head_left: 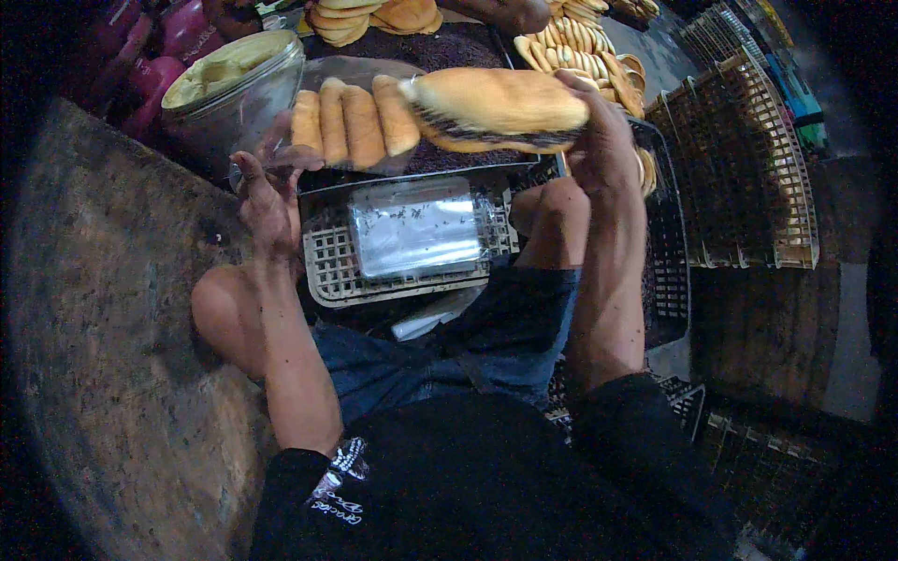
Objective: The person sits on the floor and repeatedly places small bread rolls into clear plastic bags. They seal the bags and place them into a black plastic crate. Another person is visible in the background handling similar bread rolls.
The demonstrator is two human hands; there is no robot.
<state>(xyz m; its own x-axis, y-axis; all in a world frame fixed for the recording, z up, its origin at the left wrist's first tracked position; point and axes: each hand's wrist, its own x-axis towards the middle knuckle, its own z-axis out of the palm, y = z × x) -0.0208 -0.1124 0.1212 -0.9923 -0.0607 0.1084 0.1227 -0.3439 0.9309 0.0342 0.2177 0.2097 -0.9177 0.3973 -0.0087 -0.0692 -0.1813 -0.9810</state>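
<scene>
My right hand (603,140) grips a long golden bun (505,98), split and layered with dark sprinkles, at its right end. The bun is slightly blurred and lies level beside the rolls. Several browned bread rolls (360,122) stand side by side in a clear plastic bag (365,68). My left hand (267,196) is at the bag's left edge, its fingers partly behind the film and closed on it. Below both hands, a stack of flat clear bags (416,224) dotted with dark crumbs lies on a pale plastic crate (327,271).
A clear tub of pale cream (234,70) stands at left. Behind the rolls is a tray of dark sprinkles (458,51). Split buns (571,47) are piled at the far right. Tall crates (739,159) stand at right, a worn wooden surface (131,327) at left. Another person's limb (510,11) shows at top.
</scene>
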